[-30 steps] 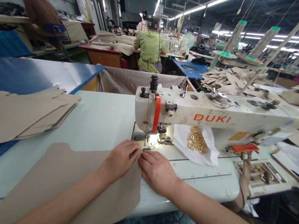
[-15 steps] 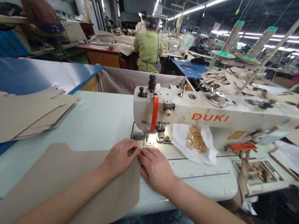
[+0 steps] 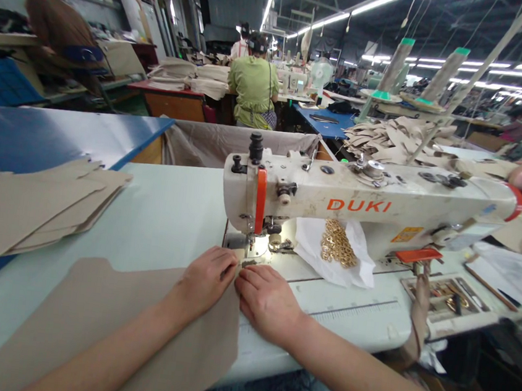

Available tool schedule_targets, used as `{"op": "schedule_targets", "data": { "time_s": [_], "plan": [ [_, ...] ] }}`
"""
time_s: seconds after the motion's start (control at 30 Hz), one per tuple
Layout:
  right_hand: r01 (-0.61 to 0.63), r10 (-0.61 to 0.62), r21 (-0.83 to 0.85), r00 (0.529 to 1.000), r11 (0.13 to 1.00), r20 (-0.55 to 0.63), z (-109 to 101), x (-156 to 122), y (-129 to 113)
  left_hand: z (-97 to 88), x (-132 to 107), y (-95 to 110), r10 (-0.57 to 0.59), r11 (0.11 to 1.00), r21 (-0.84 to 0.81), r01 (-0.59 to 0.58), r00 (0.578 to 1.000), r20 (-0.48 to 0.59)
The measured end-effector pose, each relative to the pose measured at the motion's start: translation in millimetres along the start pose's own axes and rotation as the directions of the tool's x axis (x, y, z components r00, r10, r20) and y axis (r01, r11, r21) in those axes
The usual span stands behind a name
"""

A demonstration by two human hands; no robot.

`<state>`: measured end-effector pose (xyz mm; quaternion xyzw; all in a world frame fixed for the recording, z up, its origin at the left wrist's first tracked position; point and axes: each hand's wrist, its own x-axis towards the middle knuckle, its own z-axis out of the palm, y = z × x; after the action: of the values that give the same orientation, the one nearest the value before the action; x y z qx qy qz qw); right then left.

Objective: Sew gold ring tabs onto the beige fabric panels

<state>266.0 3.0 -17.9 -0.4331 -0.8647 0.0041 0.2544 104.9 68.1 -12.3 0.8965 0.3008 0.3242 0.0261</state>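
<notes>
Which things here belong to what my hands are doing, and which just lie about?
Seemingly in use:
- beige piece at left hand and right hand
- sewing machine, close by

Apparently lying about:
- gold-coloured bits on white sheet
- parts tray
- stacked panels

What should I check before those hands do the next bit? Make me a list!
1. Left hand on the beige piece: ok.
2. Right hand close beside the left: ok.
3. Light on under the sewing machine head: ok.
4. Fingers well away from the machine head: not ok, they're close in front.
5. Gold rings on the white sheet, apart from both hands: ok.
6. Needle raised: cannot tell, too small.
</notes>
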Motion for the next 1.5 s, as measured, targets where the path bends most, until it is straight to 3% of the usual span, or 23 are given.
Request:
{"op": "schedule_targets", "data": {
  "time_s": [0.63, 1.5],
  "plan": [
    [0.004, -0.003, -0.023, 0.999, 1.000, 0.034, 0.0, 1.5, 0.2, -4.1, 0.3, -3.0, 0.077, 0.997, -0.018, -0.077, 0.997, -0.026],
    [0.023, -0.020, -0.071, 0.999, 0.997, 0.036, -3.4, 8.7, -0.7, -2.8, -3.8, -2.2, 0.006, 0.998, -0.062, -0.005, 1.000, 0.016]
  ]
}}
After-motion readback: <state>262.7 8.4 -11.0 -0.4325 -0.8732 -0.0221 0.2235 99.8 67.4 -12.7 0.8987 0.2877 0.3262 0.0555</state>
